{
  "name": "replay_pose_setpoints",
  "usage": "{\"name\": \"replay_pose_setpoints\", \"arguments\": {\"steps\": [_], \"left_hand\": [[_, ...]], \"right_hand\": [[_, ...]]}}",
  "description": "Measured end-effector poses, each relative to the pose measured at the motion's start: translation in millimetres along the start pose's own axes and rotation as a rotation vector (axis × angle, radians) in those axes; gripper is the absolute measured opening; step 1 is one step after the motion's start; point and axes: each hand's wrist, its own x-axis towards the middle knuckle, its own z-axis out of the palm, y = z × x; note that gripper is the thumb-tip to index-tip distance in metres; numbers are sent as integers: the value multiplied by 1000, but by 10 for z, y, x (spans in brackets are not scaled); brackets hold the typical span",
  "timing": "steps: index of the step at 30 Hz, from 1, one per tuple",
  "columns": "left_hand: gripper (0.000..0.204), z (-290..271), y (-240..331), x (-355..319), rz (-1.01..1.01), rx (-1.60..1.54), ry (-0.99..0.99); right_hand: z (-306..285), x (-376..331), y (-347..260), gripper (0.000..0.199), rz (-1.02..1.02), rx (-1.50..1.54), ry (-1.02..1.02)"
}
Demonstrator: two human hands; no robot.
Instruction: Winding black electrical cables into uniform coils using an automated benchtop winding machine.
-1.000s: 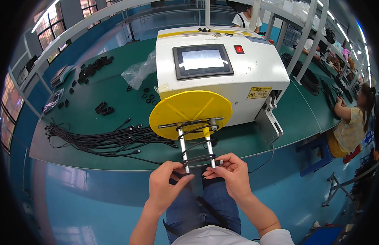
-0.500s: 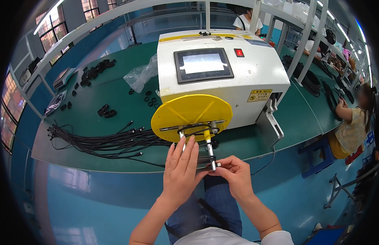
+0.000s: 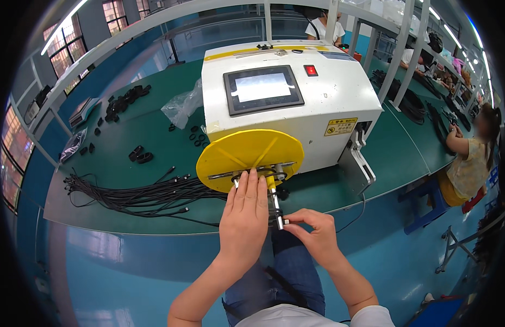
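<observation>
A yellow disc (image 3: 225, 155) with two protruding rods fronts a white machine (image 3: 323, 95). Black cable is looped around the rods near the disc, and more of it wraps the right rod (image 3: 277, 210) near its tip. My left hand (image 3: 243, 220) lies with straight fingers, back up, over the left rod, fingertips at the disc's lower part; its palm side is hidden. Thumb and forefinger of my right hand (image 3: 317, 234) pinch a cable connector (image 3: 286, 222) beside the tip of the right rod.
A bundle of black cables (image 3: 138, 195) lies left on the green table (image 3: 170, 158). Behind it are black rings (image 3: 197, 137), a clear plastic bag (image 3: 182, 106) and black pieces (image 3: 127, 98). A metal bracket (image 3: 357, 169) juts from the machine's right side. A co-worker (image 3: 464, 155) sits at right.
My left hand has slid up toward the disc, its thumb leaving the right rod's tip. My right hand stays by that tip, still pinching the connector. The view has shifted slightly.
</observation>
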Motion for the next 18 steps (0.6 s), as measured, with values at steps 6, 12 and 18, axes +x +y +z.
{"name": "replay_pose_setpoints", "arguments": {"steps": [6,12,18], "left_hand": [[46,12,-5,-19,0,-7,4],[45,-22,54,-24,17,-24,16],[40,-392,150,-347,55,-211,-15]], "right_hand": [[-30,358,69,26,-61,48,211],[71,661,281,21,-262,-313,213],[112,381,197,14,-304,-234,183]]}}
